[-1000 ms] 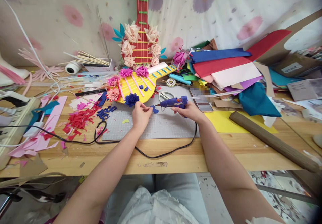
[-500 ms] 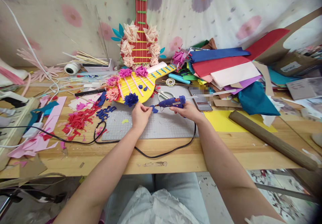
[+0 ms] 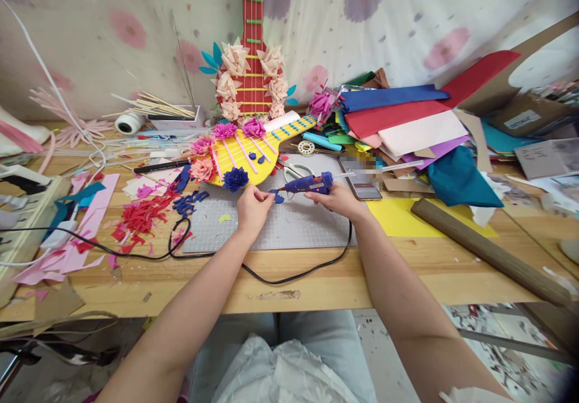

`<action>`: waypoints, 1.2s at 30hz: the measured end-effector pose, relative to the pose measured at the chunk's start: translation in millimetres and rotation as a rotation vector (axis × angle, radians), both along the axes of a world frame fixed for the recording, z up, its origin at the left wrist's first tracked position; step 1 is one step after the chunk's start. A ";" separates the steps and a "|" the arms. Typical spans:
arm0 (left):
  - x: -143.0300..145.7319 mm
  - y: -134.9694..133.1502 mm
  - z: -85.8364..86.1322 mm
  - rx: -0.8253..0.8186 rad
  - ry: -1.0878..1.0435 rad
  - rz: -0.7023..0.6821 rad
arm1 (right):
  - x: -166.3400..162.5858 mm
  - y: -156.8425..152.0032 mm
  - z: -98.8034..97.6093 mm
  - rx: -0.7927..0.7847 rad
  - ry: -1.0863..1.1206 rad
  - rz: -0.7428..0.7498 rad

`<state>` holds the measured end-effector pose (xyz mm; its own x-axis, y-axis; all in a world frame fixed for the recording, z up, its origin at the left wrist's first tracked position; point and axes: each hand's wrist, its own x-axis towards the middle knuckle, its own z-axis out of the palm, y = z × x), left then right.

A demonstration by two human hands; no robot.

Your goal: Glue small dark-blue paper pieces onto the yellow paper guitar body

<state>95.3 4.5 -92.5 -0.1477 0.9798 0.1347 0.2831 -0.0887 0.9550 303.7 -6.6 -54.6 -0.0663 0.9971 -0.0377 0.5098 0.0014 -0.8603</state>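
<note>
My right hand (image 3: 337,199) is wrapped around a blue hot glue gun (image 3: 310,184), its nozzle pointing left. A small dark blue paper petal (image 3: 278,197) is pinched at the fingertips of my left hand (image 3: 254,207), right by the nozzle tip. Just beyond that hand lies a yellow paper guitar (image 3: 246,165), edged with pink flowers (image 3: 202,170) and one dark blue paper flower (image 3: 236,179). Two loose blue petals (image 3: 257,157) rest on the guitar's body. Both hands are over a grey cutting mat (image 3: 298,225).
Scissors (image 3: 296,171) and a phone (image 3: 364,180) lie behind the glue gun. The gun's black cord (image 3: 289,281) loops along the front. Red paper scraps (image 3: 145,216) are on the left, stacked coloured paper (image 3: 407,119) on the right. A red guitar (image 3: 253,83) stands at the back.
</note>
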 end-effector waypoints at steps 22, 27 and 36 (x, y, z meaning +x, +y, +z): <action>1.3 1.3 -1.5 -0.014 -0.103 0.000 | 2.0 1.5 -2.3 -0.007 -0.008 0.017; 3.0 -0.3 2.0 -0.042 -0.284 -0.036 | 9.5 3.2 -0.3 -0.036 -0.007 -0.026; 6.2 1.6 4.0 -0.085 -0.452 -0.038 | 34.3 34.4 -21.7 0.095 -0.171 -0.577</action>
<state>101.4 6.1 -88.5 -0.1367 0.9905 -0.0161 -0.1652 -0.0068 0.9862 338.1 27.8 -76.3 0.4845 0.8700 0.0909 0.5826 -0.2434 -0.7755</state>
